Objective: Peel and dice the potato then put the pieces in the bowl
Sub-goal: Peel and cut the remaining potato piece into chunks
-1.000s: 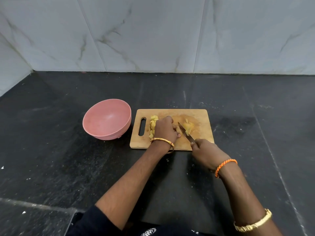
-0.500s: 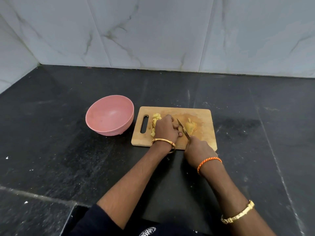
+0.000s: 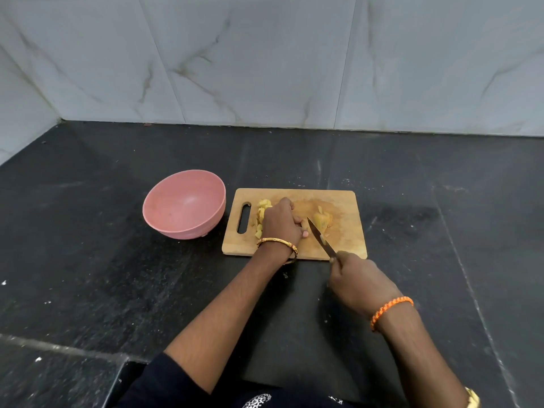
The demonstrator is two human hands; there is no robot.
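A wooden cutting board (image 3: 347, 245) lies on the black counter. My left hand (image 3: 279, 223) rests on it with fingers curled over a potato piece that is mostly hidden. Diced potato pieces (image 3: 262, 212) lie just left of that hand. A yellow potato chunk (image 3: 322, 219) sits right of the blade. My right hand (image 3: 354, 279) grips the handle of a knife (image 3: 319, 237) at the board's near edge, and the blade slants up-left between my left fingers and the chunk. The pink bowl (image 3: 164, 213) stands left of the board and looks empty.
The black stone counter (image 3: 441, 231) runs back to a grey marble-tiled wall (image 3: 265, 69), which turns a corner at the far left. A counter edge runs across the near left.
My right hand has drawn back toward me and to the right with the knife, so the blade lies lower across the board. My left hand stays curled in place.
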